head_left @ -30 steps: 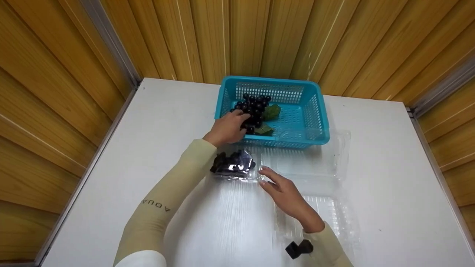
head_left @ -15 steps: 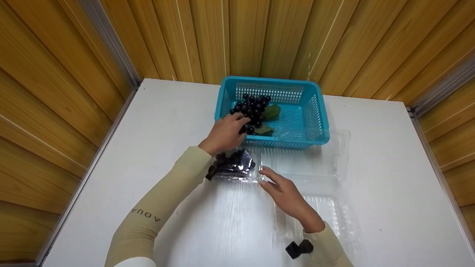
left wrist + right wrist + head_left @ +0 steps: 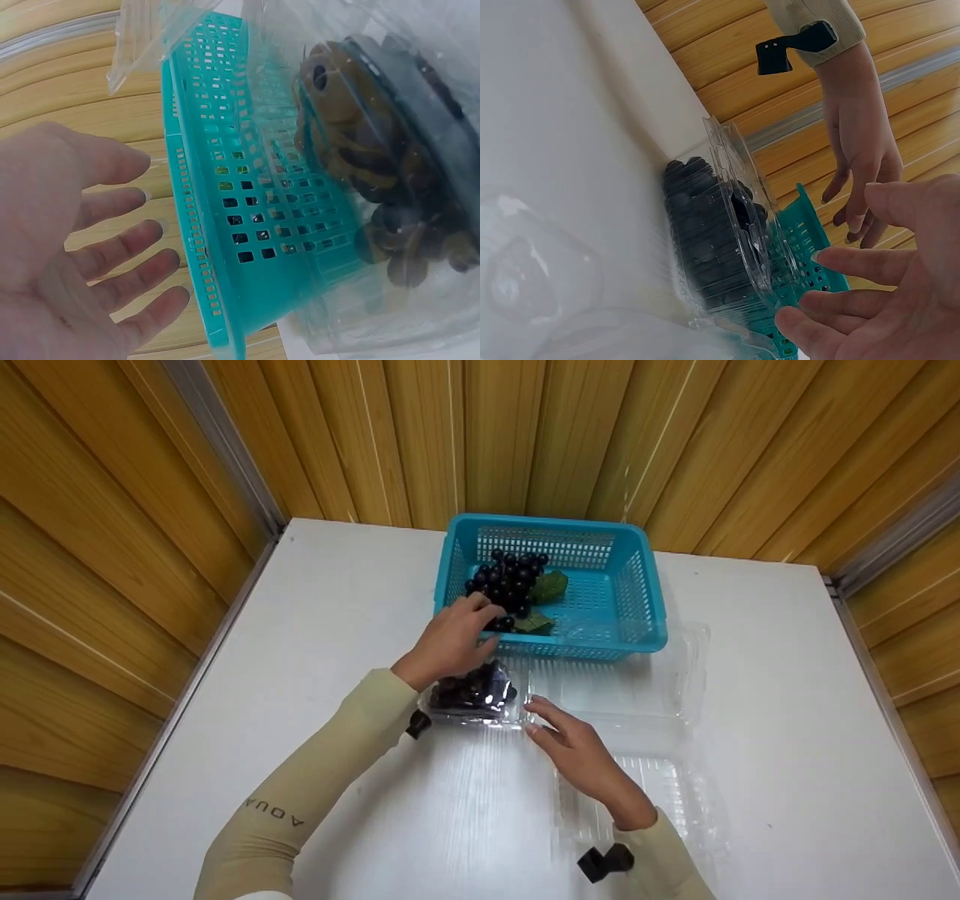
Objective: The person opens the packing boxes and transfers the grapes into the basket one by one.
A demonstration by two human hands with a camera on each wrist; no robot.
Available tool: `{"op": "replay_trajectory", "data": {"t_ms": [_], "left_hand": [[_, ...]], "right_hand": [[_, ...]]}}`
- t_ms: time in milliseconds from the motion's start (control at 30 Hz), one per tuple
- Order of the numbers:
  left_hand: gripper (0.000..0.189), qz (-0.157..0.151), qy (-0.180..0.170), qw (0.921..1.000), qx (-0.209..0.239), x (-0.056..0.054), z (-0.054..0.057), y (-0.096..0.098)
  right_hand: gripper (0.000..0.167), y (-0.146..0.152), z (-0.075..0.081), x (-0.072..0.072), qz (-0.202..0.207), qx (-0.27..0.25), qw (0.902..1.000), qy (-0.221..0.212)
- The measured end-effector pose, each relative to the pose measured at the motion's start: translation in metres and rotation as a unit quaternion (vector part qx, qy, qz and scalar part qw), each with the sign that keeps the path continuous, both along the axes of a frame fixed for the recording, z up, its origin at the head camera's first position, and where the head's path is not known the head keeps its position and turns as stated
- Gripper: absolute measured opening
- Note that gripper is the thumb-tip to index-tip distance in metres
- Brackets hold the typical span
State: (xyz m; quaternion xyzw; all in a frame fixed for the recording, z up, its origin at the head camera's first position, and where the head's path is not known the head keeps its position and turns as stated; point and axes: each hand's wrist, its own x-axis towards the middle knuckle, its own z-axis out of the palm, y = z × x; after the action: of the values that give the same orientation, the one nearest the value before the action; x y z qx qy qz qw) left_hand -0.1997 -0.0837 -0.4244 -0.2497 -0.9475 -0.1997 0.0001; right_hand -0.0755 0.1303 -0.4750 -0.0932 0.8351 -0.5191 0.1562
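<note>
At the upper centre of the head view: one turquoise slotted plastic basket point(image 3: 651, 592), standing on a white table point(image 3: 337, 607). Inside its left half: black grapes point(image 3: 506, 574), lying in a bunch beside green leaves point(image 3: 550, 586). Left hand point(image 3: 452, 639): hovering at the basket's near-left corner, fingers hanging loosely apart and grasping nothing. Centre of frame, just below the basket: one clear plastic container point(image 3: 517, 717), holding dark grapes point(image 3: 476, 690). Right hand point(image 3: 581, 754): hovering by the container's right edge, fingers relaxing and gripping nothing; whether the fingertips are touching the plastic is not showing clearly. Lower right, behind the right wrist: a second clear container point(image 3: 664, 787), lying on the table.
</note>
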Motion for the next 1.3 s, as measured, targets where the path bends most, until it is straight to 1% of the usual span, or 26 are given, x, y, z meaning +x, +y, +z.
{"op": "replay_trajectory", "data": {"t_ms": [400, 567, 667, 833, 967, 1100, 1300], "left_hand": [[0.041, -0.014, 0.005, 0.9998, -0.011, 0.015, -0.003, -0.002], [0.041, -0.017, -0.004, 0.9998, -0.01, 0.022, -0.006, -0.004], [0.04, -0.024, -0.003, 0.9997, -0.008, 0.025, -0.009, -0.005], [0.038, -0.042, 0.012, 0.999, -0.004, 0.032, -0.012, -0.009], [0.04, -0.054, 0.004, 0.9985, -0.002, 0.037, -0.015, -0.013], [0.05, -0.064, -0.008, 0.9979, -0.011, 0.04, -0.022, -0.015], [0.081, -0.07, -0.019, 0.9964, -0.043, 0.041, -0.034, -0.019]], "right_hand": [[0.047, 0.0, 0.0, -0.002, -0.001, 0.002, 1.0, -0.006], [0.048, 0.0, 0.0, -0.002, 0.0, 0.006, 1.0, -0.007], [0.049, 0.001, -0.001, -0.002, 0.0, 0.001, 1.0, -0.007], [0.051, 0.0, -0.001, -0.002, 0.001, -0.003, 1.0, -0.006], [0.053, -0.001, -0.001, -0.002, 0.007, 0.0, 1.0, -0.006], [0.056, -0.001, -0.002, -0.003, 0.015, 0.01, 0.9998, -0.012], [0.057, -0.002, -0.002, -0.003, 0.012, 0.025, 0.9994, -0.02]]}}
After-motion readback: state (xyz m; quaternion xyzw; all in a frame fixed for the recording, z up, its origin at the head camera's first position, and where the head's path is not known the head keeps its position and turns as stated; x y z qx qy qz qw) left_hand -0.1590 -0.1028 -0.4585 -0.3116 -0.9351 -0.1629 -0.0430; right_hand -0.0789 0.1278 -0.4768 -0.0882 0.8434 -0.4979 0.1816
